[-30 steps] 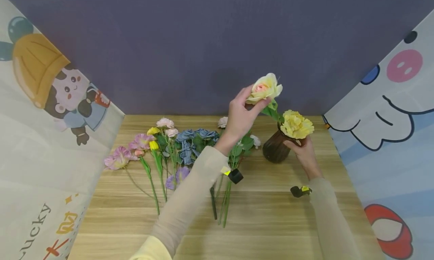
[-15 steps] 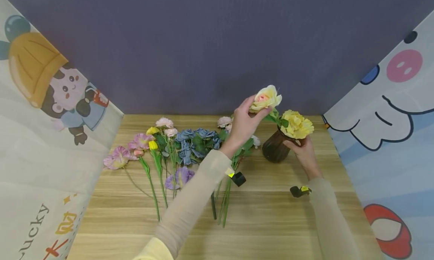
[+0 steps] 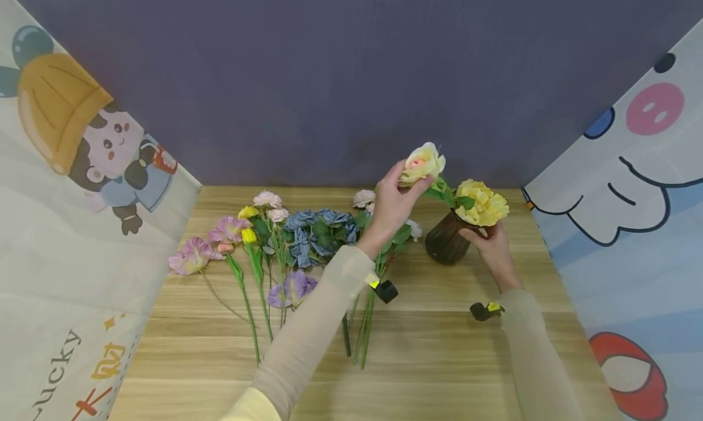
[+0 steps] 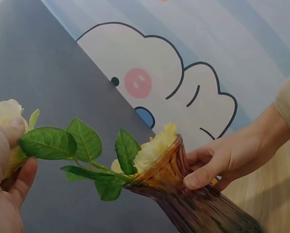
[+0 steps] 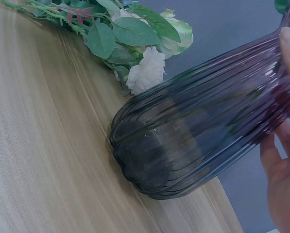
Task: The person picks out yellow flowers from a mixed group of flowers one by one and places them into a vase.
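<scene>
My left hand [image 3: 391,206] pinches a pale yellow rose [image 3: 421,165] with a pink centre by its bloom, thumb on one side and fingers on the other. From there its leafy stem [image 4: 103,168] runs into the mouth of a ribbed, see-through purple-brown glass vase [image 3: 446,241]. A ruffled yellow flower [image 3: 482,204] stands in the vase, its bloom at the rim. Around the vase's neck, my right hand [image 3: 495,253] keeps its grip. Thin stems show through the glass body [image 5: 193,121] in the right wrist view.
Left of the vase, a row of artificial flowers lies on the wooden table [image 3: 439,360]: blue roses [image 3: 302,238], purple blooms [image 3: 293,288], yellow tulips [image 3: 249,235] and pale pink flowers [image 3: 267,199]. A dark wall [image 3: 307,91] rises behind, with printed panels [image 3: 631,183] at both sides.
My left hand has come down with the rose, lowering the bloom toward the vase and lately slightly left. The right hand and vase stay in place.
</scene>
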Demonstrator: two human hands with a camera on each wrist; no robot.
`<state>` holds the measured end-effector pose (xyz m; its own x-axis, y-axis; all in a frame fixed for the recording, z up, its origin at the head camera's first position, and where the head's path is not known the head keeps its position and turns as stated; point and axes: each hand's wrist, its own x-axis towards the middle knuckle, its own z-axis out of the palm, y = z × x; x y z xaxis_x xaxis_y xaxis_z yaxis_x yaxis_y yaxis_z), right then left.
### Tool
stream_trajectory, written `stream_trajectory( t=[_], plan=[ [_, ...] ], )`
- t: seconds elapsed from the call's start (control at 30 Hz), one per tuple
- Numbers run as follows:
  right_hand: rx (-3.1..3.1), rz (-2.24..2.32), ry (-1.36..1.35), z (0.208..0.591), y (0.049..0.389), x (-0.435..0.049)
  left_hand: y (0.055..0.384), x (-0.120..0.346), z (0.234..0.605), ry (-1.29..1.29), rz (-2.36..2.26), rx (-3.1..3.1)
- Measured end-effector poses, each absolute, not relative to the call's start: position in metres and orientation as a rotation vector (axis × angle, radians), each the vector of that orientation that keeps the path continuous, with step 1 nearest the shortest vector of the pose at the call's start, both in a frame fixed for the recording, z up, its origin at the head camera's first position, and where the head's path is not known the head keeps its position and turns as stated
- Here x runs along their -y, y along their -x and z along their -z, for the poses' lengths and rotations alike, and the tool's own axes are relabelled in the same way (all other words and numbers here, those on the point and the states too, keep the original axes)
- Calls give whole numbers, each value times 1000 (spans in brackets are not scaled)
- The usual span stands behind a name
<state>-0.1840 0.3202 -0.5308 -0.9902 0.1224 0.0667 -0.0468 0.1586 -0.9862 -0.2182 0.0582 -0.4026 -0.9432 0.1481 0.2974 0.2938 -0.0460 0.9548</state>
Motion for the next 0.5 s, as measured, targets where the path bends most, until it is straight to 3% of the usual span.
stream_trajectory(
  t=[0.5],
  plan=[
    [2299, -1962, 90, 532, 184, -323, 218, -58, 409, 379, 2282, 2044]
  ],
)
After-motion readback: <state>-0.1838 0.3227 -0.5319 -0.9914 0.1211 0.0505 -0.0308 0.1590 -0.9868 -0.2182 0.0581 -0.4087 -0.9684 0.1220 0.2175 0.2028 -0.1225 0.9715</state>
